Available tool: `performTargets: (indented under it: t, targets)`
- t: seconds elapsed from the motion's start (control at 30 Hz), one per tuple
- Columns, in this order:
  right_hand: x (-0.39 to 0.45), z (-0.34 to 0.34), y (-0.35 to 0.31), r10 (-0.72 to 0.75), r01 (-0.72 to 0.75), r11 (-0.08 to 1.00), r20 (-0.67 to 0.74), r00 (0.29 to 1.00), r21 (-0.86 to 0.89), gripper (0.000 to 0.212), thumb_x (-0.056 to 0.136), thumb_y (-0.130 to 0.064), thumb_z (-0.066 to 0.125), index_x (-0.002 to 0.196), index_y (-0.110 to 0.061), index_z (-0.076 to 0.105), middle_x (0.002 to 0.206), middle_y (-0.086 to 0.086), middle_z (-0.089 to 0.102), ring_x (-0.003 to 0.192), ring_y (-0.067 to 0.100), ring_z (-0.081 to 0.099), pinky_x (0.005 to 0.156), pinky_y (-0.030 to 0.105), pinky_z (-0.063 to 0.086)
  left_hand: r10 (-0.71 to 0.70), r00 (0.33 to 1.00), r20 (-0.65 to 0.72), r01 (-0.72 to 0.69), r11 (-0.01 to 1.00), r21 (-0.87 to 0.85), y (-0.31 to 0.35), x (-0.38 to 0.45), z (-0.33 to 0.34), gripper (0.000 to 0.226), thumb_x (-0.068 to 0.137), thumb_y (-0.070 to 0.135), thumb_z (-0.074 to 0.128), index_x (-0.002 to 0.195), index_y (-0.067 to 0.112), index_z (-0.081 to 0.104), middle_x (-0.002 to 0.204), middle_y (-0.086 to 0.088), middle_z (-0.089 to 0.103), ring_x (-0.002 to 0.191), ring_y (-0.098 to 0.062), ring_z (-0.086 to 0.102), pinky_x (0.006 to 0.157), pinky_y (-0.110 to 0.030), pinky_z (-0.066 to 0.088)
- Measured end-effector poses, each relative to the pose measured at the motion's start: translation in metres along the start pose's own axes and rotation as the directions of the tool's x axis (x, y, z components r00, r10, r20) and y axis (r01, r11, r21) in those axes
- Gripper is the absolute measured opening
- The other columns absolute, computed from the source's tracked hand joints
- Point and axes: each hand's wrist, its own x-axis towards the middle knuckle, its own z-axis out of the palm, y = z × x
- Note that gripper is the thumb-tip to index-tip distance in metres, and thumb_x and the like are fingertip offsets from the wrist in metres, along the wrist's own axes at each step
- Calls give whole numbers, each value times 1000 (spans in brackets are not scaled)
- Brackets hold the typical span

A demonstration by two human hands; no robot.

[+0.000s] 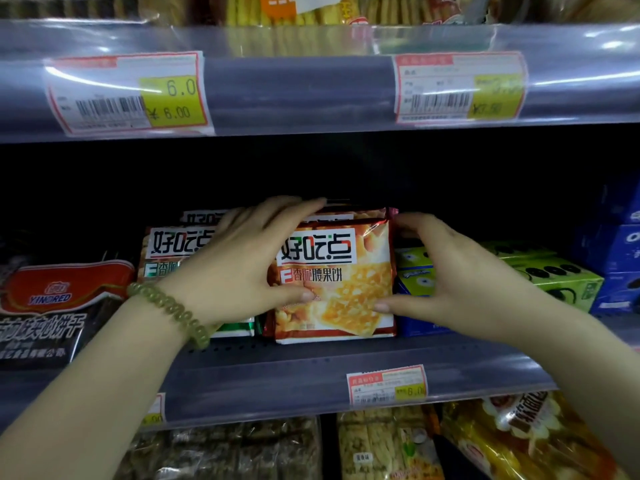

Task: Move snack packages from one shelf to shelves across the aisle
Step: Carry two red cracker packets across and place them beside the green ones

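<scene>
An orange and red cashew biscuit package [343,289] stands upright on the middle shelf [277,372]. My left hand [235,268], with a green bead bracelet on the wrist, grips its left side: fingers reach over the top edge and the thumb presses the front. My right hand [446,271] holds the package's right side, fingers curled behind the right edge and thumb on the lower front. A second package of the same brand [173,251] stands just left, partly hidden by my left hand, and more packs show behind.
A black and red biscuit bag [52,299] lies at the left. Green and blue cookie boxes [540,275] stack at the right, with blue boxes [620,244] beyond. Price tags line the shelf rails above [131,95] and below [388,386]. Bagged snacks [388,445] fill the bottom shelf.
</scene>
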Motion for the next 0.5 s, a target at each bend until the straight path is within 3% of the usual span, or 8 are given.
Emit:
performTargets:
  t: [0.1, 0.2, 0.27, 0.33, 0.4, 0.5]
  targets:
    - [4, 12, -4, -19, 22, 998, -57, 998, 53, 110, 61, -60, 72, 147, -32, 10, 148, -5, 35, 128, 12, 45, 97, 24, 42, 9, 999, 44, -10, 1000, 18, 1, 2, 1, 100, 60, 74, 58, 144, 49, 9, 153, 17, 10, 142, -11, 15, 112, -30, 9]
    - [5, 14, -5, -13, 19, 998, -97, 995, 61, 98, 62, -67, 64, 144, -38, 19, 144, -8, 33, 120, 4, 42, 94, 20, 39, -85, 996, 15, 86, 995, -60, 4, 0, -1, 97, 58, 84, 44, 143, 51, 11, 154, 16, 18, 141, -11, 19, 114, -29, 12]
    - [10, 13, -6, 13, -2, 996, -119, 993, 88, 96, 59, -71, 56, 143, -38, 24, 144, -8, 33, 113, -3, 35, 91, 15, 33, -151, 988, -46, 145, 984, -104, 2, 4, -4, 90, 61, 84, 39, 141, 46, 24, 149, 13, 35, 136, -13, 34, 114, -36, 27]
    - [17, 12, -4, 25, -14, 996, -123, 992, 91, 91, 60, -70, 56, 140, -36, 29, 143, -8, 34, 110, -5, 32, 86, 7, 30, -177, 980, -89, 166, 978, -124, 2, 11, -6, 79, 67, 80, 40, 135, 39, 41, 135, 12, 51, 123, -12, 49, 104, -35, 41]
    - [23, 11, -1, 22, -10, 993, -101, 995, 122, 81, 64, -67, 58, 136, -35, 37, 136, -9, 42, 109, -4, 38, 79, 2, 31, -186, 977, -103, 168, 972, -163, 2, 15, -5, 63, 79, 71, 46, 129, 34, 50, 126, 13, 53, 113, -6, 51, 94, -27, 44]
    - [29, 11, 5, 30, -11, 990, -138, 990, 141, 64, 70, -59, 65, 126, -34, 47, 127, -8, 46, 106, 4, 49, 83, 12, 43, -173, 973, -153, 137, 966, -219, 1, 16, -2, 37, 89, 49, 50, 119, 30, 58, 115, 13, 53, 106, -3, 50, 83, -17, 40]
